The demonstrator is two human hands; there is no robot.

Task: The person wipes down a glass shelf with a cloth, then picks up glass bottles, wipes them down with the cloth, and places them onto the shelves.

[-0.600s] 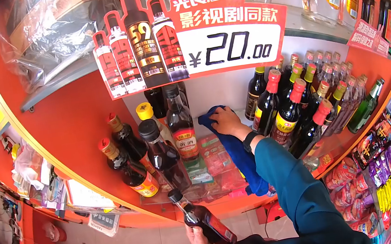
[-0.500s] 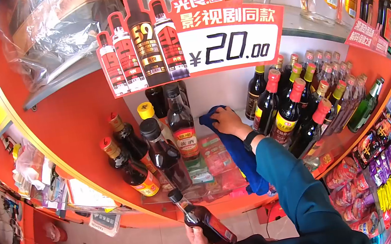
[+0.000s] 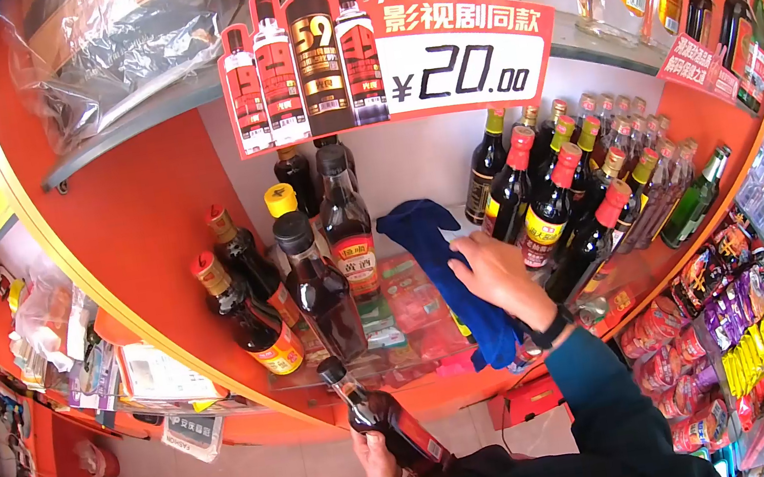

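A dark glass bottle with a black cap is tilted in my left hand, whose fingers wrap round it below the shelf edge. My right hand lies over a dark blue cloth on the glass shelf; its fingers are partly spread at the cloth's right side. The cloth stretches from the back of the shelf to its front edge. Left of it stand dark bottles, among them one with a red and white label. Close to my right hand, on its right, are red-capped bottles.
A price sign hangs from the upper shelf above the bottles. A green bottle leans at the right. Snack packets hang on the right side. Papers lie at the left.
My right hand has moved down and toward me from the cloth's far end, and the cloth's far end now lies uncovered. The left hand still holds the bottle. The view has shifted slightly.
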